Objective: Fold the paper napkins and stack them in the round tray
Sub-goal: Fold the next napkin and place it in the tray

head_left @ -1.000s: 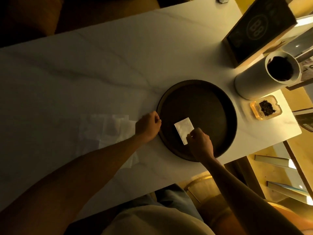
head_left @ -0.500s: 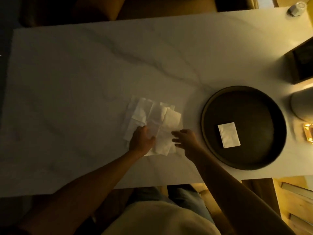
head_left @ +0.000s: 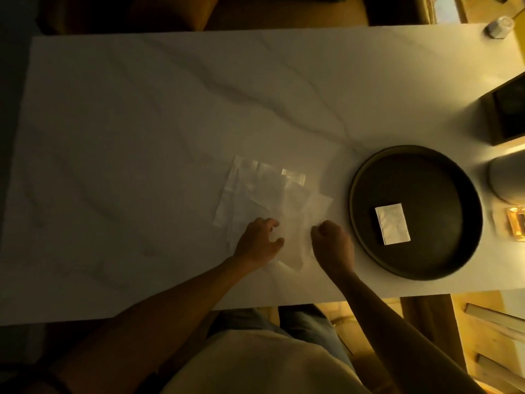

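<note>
A loose pile of unfolded white paper napkins lies on the marble table, left of the round dark tray. One folded napkin rests flat inside the tray, near its middle. My left hand and my right hand sit at the near side of the pile, a short gap apart. Each pinches an edge of the top napkin, which is blurred between them. The right hand's fingers are curled tight like a fist; the left thumb and fingers close on the paper.
A pale cylinder and a dark box-like sign stand right of the tray. An amber glass dish sits at the right edge, a small glass at the far right corner. The table's near edge runs just behind my hands.
My right hand left the folded napkin in the tray and moved left to the pile. Both hands now grip the top napkin, with the right hand closed from open.
</note>
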